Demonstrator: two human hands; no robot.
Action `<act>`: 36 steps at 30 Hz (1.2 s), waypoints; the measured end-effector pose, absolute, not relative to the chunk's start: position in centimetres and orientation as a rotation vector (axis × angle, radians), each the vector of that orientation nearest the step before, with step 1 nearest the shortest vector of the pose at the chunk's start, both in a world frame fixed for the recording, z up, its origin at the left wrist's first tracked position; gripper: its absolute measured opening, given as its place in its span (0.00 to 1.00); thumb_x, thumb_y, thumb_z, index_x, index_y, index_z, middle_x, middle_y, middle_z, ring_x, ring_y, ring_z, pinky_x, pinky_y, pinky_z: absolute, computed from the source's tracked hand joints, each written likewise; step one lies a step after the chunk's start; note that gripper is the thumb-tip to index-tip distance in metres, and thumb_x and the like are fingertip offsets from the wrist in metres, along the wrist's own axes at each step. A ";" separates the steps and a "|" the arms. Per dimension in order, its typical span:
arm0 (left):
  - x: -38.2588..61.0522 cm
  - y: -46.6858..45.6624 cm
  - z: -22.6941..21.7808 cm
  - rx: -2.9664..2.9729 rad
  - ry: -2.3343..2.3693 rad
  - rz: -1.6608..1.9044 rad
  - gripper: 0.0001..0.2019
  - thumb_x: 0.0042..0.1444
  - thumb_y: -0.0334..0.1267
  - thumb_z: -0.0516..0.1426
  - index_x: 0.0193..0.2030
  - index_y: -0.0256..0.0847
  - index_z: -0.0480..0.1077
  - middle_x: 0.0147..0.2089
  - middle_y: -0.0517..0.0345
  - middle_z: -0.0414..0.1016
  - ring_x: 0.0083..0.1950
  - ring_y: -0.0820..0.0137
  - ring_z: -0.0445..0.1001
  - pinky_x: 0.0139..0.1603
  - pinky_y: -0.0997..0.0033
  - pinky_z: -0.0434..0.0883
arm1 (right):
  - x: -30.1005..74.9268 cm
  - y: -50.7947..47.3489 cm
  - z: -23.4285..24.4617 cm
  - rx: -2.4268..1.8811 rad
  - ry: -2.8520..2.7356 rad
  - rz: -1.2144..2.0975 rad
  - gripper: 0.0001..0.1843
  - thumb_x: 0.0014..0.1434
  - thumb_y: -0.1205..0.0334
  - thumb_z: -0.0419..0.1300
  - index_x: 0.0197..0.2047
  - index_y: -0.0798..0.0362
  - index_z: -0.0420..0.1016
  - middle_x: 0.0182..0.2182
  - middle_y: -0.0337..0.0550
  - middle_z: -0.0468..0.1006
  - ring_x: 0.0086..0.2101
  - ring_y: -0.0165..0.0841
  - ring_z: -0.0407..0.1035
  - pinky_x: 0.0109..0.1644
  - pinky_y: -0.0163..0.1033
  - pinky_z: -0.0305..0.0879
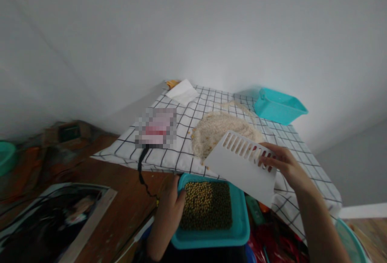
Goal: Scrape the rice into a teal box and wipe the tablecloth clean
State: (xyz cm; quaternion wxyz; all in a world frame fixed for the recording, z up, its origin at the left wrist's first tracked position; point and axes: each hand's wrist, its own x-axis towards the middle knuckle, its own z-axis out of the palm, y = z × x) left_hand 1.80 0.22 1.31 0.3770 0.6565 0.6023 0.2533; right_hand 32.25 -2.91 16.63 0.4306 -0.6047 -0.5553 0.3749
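Holding teal tray (241,230) of green beans (207,205), white scraper (242,166) above

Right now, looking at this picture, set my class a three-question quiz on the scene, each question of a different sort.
1. True or false: the right hand holds the white slotted scraper.
2. Where does the left hand grip the near teal tray? A. on its left side; B. on its right side; C. nowhere, it hangs free.
3. Fill in: the grain pile lies on the checked ____.

Key: 1 true; 2 A; 3 cloth.
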 end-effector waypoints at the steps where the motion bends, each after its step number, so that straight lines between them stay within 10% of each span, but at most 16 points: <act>1: 1.8 0.2 1.3 1.676 1.539 0.645 0.32 0.58 0.41 0.41 0.64 0.19 0.56 0.65 0.27 0.65 0.67 0.49 0.63 0.68 0.46 0.57 | 32.1 -2.8 16.6 -1.505 -1.389 0.925 0.16 0.51 0.60 0.66 0.44 0.52 0.79 0.28 0.37 0.77 0.26 0.28 0.67 0.28 0.30 0.62; 27: 1.7 0.0 2.4 1.733 1.580 0.605 0.28 0.60 0.35 0.42 0.67 0.28 0.55 0.64 0.35 0.69 0.63 0.53 0.70 0.63 0.52 0.64 | 27.5 8.1 21.0 -1.129 -1.619 0.471 0.06 0.55 0.60 0.65 0.37 0.50 0.79 0.31 0.39 0.79 0.32 0.32 0.70 0.36 0.37 0.66; 36: 1.6 -0.1 -1.5 1.723 1.642 0.733 0.25 0.60 0.36 0.47 0.64 0.39 0.63 0.62 0.44 0.73 0.62 0.55 0.72 0.63 0.53 0.67 | 25.8 18.4 25.1 -1.105 -2.243 0.973 0.08 0.52 0.62 0.63 0.36 0.54 0.79 0.35 0.42 0.81 0.39 0.33 0.72 0.48 0.41 0.65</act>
